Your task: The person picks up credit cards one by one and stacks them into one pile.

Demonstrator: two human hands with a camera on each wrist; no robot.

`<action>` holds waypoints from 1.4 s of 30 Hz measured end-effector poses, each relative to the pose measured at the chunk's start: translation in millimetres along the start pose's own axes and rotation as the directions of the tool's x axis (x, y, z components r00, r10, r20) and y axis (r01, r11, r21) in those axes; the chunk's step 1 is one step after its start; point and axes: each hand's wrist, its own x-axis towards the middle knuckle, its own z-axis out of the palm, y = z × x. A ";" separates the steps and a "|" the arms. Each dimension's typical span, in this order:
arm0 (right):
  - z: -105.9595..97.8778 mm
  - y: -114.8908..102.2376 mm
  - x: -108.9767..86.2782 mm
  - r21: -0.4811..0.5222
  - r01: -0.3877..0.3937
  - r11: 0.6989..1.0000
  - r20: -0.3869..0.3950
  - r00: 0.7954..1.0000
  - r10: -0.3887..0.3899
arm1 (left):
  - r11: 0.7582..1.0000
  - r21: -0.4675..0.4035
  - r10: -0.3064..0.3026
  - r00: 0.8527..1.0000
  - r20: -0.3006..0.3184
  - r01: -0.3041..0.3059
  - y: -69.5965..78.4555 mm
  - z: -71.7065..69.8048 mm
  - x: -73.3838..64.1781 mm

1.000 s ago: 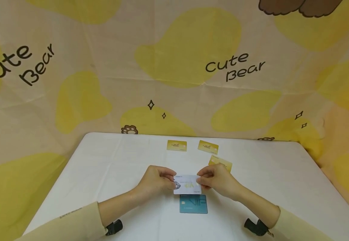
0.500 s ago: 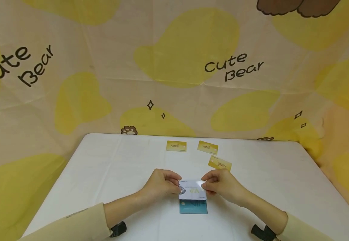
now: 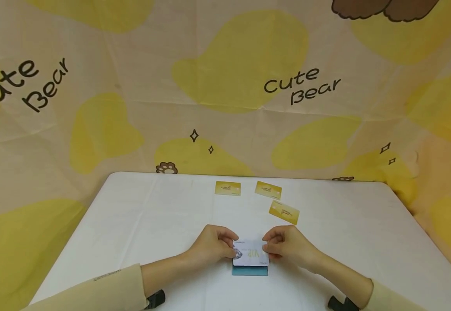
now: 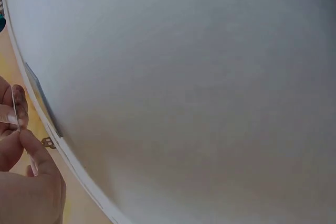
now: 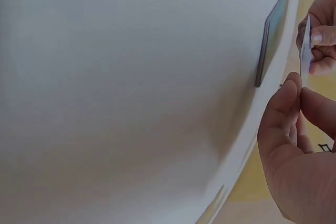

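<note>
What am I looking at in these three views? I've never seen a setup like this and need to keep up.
There's no machine here: a person works with two bare hands. The wide picture is taken from the head, looking forward and down; the other two are taken from the left and right wrists, and mostly show tabletop.

The left hand and right hand pinch a white VIP card by its opposite sides. The wrist views show it held above the table, apart from the teal card lying there; I can't tell whether more lie under that one. Three gold cards lie farther back, before a yellow-patterned cloth.
</note>
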 end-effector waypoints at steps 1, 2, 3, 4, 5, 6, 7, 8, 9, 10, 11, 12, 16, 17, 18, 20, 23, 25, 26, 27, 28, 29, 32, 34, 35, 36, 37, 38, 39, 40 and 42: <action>0.7 1.3 -0.5 0.010 -0.003 1.000 0.007 1.000 0.003 | 1.000 -0.002 -0.005 1.000 0.002 0.005 -0.4 0.5 -0.3; 1.2 2.9 -0.7 0.019 -0.005 1.000 0.014 1.000 0.004 | 1.000 -0.006 -0.010 1.000 0.002 0.010 -0.8 1.0 -0.5; 1.7 4.3 -0.8 0.028 -0.007 1.000 0.023 1.000 0.006 | 1.000 -0.008 -0.017 1.000 0.003 0.017 -1.1 1.5 -0.7; 2.1 5.7 -1.0 0.039 -0.009 0.999 0.033 0.999 0.008 | 1.000 -0.012 -0.024 1.000 0.004 0.024 -1.3 2.0 -0.9; 2.4 7.1 -1.2 0.047 -0.010 0.999 0.040 0.999 0.008 | 1.000 -0.010 -0.030 1.000 0.004 0.030 -1.4 2.4 -1.0; 2.8 8.3 -1.5 0.053 -0.010 0.999 0.046 0.999 0.007 | 0.999 -0.004 -0.035 0.999 0.004 0.035 -1.7 2.6 -1.1; 3.0 9.4 -1.8 0.057 -0.008 0.998 0.052 0.999 0.005 | 0.999 0.006 -0.037 0.999 0.004 0.037 -1.9 2.9 -1.1; 3.2 10.6 -2.1 0.058 -0.005 0.998 0.056 0.998 0.002 | 0.999 0.014 -0.040 0.999 0.004 0.040 -2.0 3.2 -1.2; 3.4 11.4 -2.5 0.059 -0.003 0.998 0.060 0.998 0.000 | 0.999 0.027 -0.041 0.999 0.004 0.041 -2.0 3.5 -1.3; 3.7 12.2 -2.8 0.059 -0.002 0.998 0.064 0.998 -0.002 | 0.998 0.043 -0.040 0.999 0.003 0.040 -2.1 3.8 -1.5; 3.9 12.8 -3.1 0.057 -0.001 0.998 0.068 0.998 -0.002 | 0.998 0.056 -0.040 0.999 0.002 0.040 -2.3 4.1 -1.7; 4.2 13.3 -3.2 0.055 -0.001 0.999 0.072 0.997 -0.003 | 0.997 0.062 -0.041 0.999 0.001 0.041 -2.5 4.4 -1.9; 5.0 13.3 -3.3 0.044 -0.004 0.999 0.082 0.997 0.000 | 0.996 0.081 -0.036 0.999 -0.005 0.036 -3.5 5.9 -2.5; 5.1 13.3 -3.1 0.042 -0.004 0.999 0.084 0.996 0.000 | 0.996 0.078 -0.036 0.999 -0.008 0.036 -4.0 6.2 -2.5; 5.1 13.4 -2.9 0.038 -0.002 0.999 0.085 0.996 -0.002 | 0.996 0.076 -0.036 0.999 -0.009 0.036 -4.7 6.4 -2.5; 5.3 14.1 -2.2 0.033 0.002 0.999 0.087 0.996 -0.005 | 0.997 0.076 -0.033 0.999 -0.008 0.034 -5.9 6.9 -2.6; 5.8 15.7 -1.2 0.022 0.012 1.000 0.088 0.996 -0.014 | 0.996 0.084 -0.027 1.000 -0.007 0.028 -7.3 7.7 -3.3; 6.6 16.6 -0.6 0.005 0.023 1.000 0.085 0.996 -0.024 | 0.995 0.098 -0.023 1.000 -0.012 0.024 -7.4 8.1 -4.0; 7.2 16.8 -0.4 -0.005 0.030 1.000 0.082 0.996 -0.029 | 0.994 0.109 -0.024 1.000 -0.017 0.025 -7.2 8.3 -4.4; 7.8 16.9 -0.2 -0.017 0.036 0.999 0.079 0.996 -0.035 | 0.992 0.120 -0.022 0.999 -0.024 0.025 -7.1 8.4 -4.7; 8.3 17.0 -0.2 -0.030 0.043 0.999 0.076 0.996 -0.041 | 0.991 0.131 -0.021 0.999 -0.028 0.025 -6.8 8.6 -4.8; 8.9 16.9 -0.1 -0.042 0.049 0.998 0.073 0.996 -0.046 | 0.990 0.139 -0.024 0.999 -0.033 0.028 -6.5 8.9 -5.1; 10.3 16.8 -0.3 -0.074 0.065 0.995 0.064 0.996 -0.060 | 0.987 0.157 -0.023 0.999 -0.042 0.030 -5.7 9.9 -5.6; 10.8 16.8 -0.6 -0.089 0.075 0.993 0.061 0.996 -0.070 | 0.986 0.164 -0.017 0.999 -0.045 0.025 -5.5 10.7 -5.7; 11.0 16.8 -0.6 -0.096 0.080 0.992 0.059 0.995 -0.075 | 0.986 0.166 -0.013 0.999 -0.047 0.021 -5.7 11.0 -5.7; 11.1 16.7 -0.7 -0.103 0.085 0.991 0.058 0.995 -0.079 | 0.985 0.171 -0.007 0.999 -0.049 0.015 -5.8 11.3 -5.6; 11.1 16.6 -0.9 -0.109 0.088 0.990 0.058 0.995 -0.082 | 0.984 0.177 -0.001 0.999 -0.051 0.010 -6.3 11.4 -5.6; 11.1 16.7 -1.1 -0.116 0.090 0.989 0.057 0.995 -0.084 | 0.982 0.186 0.006 0.999 -0.053 0.004 -6.9 11.6 -5.4; 11.1 16.5 -1.1 -0.121 0.093 0.988 0.057 0.995 -0.086 | 0.981 0.194 0.012 0.998 -0.054 -0.001 -7.0 11.8 -5.4; 11.0 16.5 -1.1 -0.126 0.095 0.987 0.056 0.994 -0.088 | 0.979 0.203 0.018 0.998 -0.054 -0.006 -7.4 12.0 -5.3; 11.0 16.3 -1.3 -0.132 0.098 0.986 0.057 0.994 -0.091 | 0.976 0.219 0.027 0.998 -0.056 -0.014 -7.6 12.3 -5.2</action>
